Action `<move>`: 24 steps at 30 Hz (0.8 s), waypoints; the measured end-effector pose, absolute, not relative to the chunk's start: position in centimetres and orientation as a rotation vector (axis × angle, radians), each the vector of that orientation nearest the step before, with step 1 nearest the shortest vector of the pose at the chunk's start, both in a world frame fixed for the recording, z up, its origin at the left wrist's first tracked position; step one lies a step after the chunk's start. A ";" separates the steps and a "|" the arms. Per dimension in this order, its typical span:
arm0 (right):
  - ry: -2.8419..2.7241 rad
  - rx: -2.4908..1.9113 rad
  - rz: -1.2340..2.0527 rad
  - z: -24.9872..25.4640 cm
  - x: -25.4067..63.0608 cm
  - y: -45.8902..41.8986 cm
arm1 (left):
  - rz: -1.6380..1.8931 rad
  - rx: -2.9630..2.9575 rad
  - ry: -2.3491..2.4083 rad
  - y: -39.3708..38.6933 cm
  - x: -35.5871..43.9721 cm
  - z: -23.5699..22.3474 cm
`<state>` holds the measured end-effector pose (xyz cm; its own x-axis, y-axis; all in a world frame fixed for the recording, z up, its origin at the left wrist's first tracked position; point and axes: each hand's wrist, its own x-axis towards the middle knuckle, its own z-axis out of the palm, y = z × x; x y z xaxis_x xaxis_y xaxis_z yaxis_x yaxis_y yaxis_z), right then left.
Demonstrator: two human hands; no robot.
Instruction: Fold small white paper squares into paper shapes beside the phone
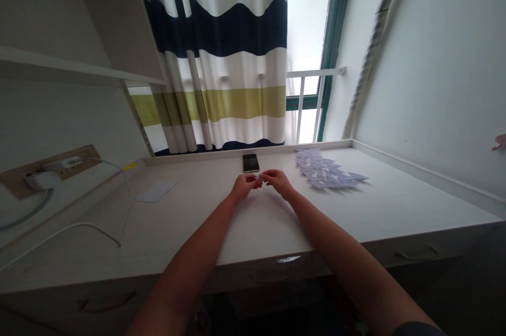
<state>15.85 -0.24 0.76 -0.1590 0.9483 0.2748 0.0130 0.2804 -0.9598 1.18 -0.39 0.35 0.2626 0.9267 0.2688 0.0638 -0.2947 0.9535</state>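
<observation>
My left hand [244, 186] and my right hand [278, 182] meet over the middle of the white desk [261, 233]. Between their fingertips they pinch a small piece of white paper [259, 178], mostly hidden by the fingers. Both hands are closed on it. Just beyond them a dark phone [250, 162] lies flat. To the right of my right hand, many folded white paper pieces [324, 170] with pointed tips lie in an overlapping cluster. Off to the left, a few flat sheets of white paper [156, 191] rest on the desk.
A white cable [90, 225] runs over the desk's left side from chargers in a wall socket [55, 167]. A raised ledge [221, 154] borders the back, with a striped curtain [237, 72] and window behind. Shelves [79, 70] overhang the left; drawers with handles sit below the front edge.
</observation>
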 end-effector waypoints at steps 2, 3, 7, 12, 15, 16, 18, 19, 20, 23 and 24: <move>-1.486 -0.943 1.073 0.9 15.9 -0.4 | 1.160 1.620 0.939 -0.4 1.1 0.5; -1.479 -0.929 1.070 1.0 15.9 -0.4 | 1.156 1.623 0.936 -0.5 1.1 0.6; -1.406 -0.784 1.171 1.3 15.8 -0.8 | 1.139 1.612 0.871 -0.8 1.1 1.1; -1.378 -0.613 1.392 1.6 15.9 -1.5 | 1.071 1.501 0.780 -1.1 0.9 1.2; -1.417 -0.639 1.390 1.5 15.9 -1.4 | 1.047 1.446 0.774 -1.1 0.7 1.0; -1.449 -0.685 1.332 1.4 15.9 -1.3 | 1.043 1.430 0.789 -1.1 0.7 1.0; -1.527 -0.795 1.166 1.2 15.8 -0.9 | 1.029 1.409 0.827 -1.1 0.6 0.9; -1.562 -0.837 1.093 1.0 15.9 -0.7 | 1.019 1.407 0.842 -1.1 0.6 0.9; -1.589 -0.862 1.045 0.9 15.9 -0.6 | 1.010 1.410 0.853 -1.1 0.6 0.9; -1.601 -0.846 1.044 0.8 15.9 -0.4 | 1.011 1.422 0.852 -1.2 0.7 1.1; -1.587 -0.826 1.068 0.9 15.9 -0.5 | 1.020 1.424 0.842 -1.3 0.7 1.2</move>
